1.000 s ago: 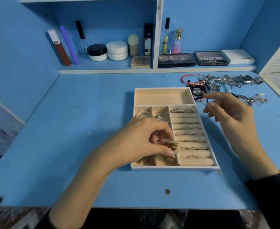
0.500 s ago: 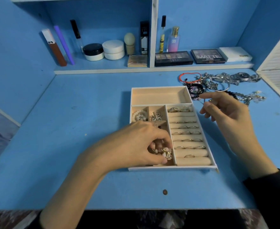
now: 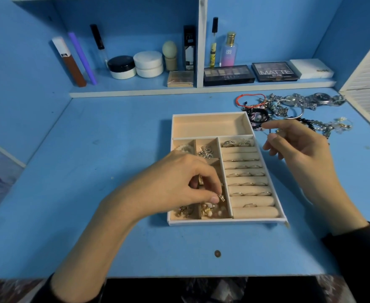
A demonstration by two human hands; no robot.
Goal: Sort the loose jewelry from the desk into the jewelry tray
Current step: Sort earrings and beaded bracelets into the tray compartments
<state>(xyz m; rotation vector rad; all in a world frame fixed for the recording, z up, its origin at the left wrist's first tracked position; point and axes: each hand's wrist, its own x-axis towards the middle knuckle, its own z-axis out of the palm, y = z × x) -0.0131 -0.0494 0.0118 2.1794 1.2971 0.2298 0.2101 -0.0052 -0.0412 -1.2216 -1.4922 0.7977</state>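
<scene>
Home vanity desk (image 3: 92, 149): makeup palettes (image 3: 228, 75), cream jars (image 3: 149, 64), perfume (image 3: 228, 51) on shelf.

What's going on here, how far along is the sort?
A person is sorting jewelry into the tray. The left hand pinches a small gold piece over the tray's near compartments, which already hold gold and pearl pieces. The right hand hovers beside the tray, pinching a thin item too small to identify. Rings sit in the roll section. A pile of loose jewelry waits on the desk.
</scene>
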